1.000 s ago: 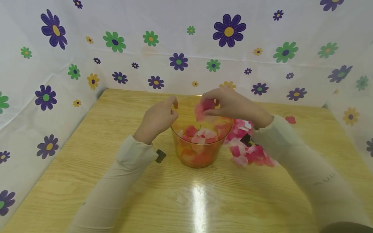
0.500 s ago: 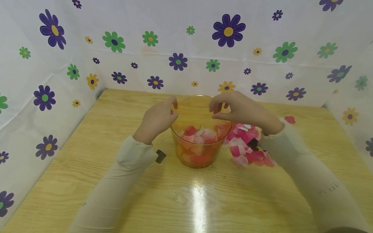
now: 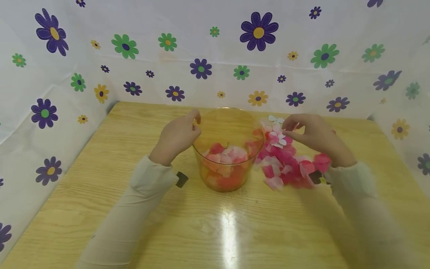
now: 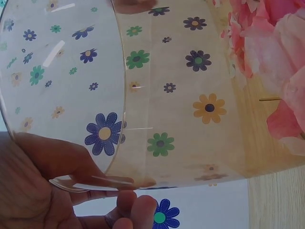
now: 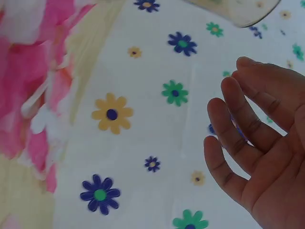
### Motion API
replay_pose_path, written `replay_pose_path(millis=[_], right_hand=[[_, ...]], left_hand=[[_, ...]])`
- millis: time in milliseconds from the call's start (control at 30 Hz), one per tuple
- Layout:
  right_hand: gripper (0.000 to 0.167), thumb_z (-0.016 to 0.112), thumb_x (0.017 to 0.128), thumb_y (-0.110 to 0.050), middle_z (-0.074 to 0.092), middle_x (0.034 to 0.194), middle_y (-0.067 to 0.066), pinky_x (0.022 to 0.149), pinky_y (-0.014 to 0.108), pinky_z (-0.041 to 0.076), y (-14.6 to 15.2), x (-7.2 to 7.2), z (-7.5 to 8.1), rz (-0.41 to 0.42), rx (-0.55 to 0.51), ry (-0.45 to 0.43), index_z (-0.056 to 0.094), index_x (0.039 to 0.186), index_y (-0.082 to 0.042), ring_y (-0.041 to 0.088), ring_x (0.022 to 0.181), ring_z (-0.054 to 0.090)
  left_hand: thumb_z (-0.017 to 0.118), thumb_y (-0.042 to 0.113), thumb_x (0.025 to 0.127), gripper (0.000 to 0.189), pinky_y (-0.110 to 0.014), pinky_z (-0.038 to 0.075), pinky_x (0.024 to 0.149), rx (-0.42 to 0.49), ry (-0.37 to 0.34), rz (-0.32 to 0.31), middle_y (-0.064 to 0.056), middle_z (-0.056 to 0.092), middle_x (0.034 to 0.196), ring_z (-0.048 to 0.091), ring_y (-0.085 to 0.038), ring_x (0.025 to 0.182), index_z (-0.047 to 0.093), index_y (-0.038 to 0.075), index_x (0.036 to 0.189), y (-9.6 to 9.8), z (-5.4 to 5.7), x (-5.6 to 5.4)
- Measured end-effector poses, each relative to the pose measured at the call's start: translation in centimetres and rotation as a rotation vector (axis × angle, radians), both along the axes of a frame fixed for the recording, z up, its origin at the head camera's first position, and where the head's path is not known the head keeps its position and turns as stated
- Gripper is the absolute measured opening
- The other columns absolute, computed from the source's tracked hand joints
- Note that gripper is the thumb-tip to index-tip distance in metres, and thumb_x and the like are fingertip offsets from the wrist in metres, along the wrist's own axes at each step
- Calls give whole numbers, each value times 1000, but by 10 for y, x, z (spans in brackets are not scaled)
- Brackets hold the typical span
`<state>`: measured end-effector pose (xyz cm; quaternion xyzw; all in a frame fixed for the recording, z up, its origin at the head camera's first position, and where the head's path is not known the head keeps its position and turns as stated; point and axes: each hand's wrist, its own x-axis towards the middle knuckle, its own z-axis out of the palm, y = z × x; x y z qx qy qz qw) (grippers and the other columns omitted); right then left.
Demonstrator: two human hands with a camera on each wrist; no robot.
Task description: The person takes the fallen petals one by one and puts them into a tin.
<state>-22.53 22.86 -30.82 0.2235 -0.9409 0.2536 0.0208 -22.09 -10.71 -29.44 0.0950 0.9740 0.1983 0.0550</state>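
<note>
A see-through amber plastic bucket stands upright on the table, with pink and white artificial petals heaped in its lower half. My left hand grips the left side of its rim; in the left wrist view the thumb lies inside the wall and the curled fingers outside. To the right of the bucket lies a loose pile of pink, red and white petals. Above the far right part of that pile is my right hand, its fingers loosely bent and nothing in them.
The wooden table meets a white flower-printed cloth at the back and both sides. A small white flower-shaped piece lies at the pile's far edge. Dark patches show at both cuffs.
Over the bucket, my right hand let go of pink petals, which dropped in. It then moved right, over the pile. My left hand stays on the rim; the head view shifted slightly.
</note>
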Motion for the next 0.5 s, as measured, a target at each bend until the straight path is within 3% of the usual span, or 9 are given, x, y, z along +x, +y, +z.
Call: replay_pose_path(millis=[233, 500], right_hand=[[24, 66, 85, -11, 69, 104, 14, 90, 49, 48, 18, -16, -40, -45, 125, -203, 67, 108, -5, 29, 99, 62], [24, 68, 84, -14, 70, 105, 9, 92, 49, 48, 24, -19, -60, -89, 167, -383, 69, 107, -11, 28, 102, 62]], left_hand=[[39, 14, 88, 31, -27, 33, 53, 4, -2, 5, -3, 49, 71, 44, -18, 59, 47, 11, 118, -3, 2, 0], [40, 15, 89, 30, -27, 34, 53, 18, -15, 4, -5, 54, 78, 46, -18, 61, 46, 11, 118, -2, -1, -1]])
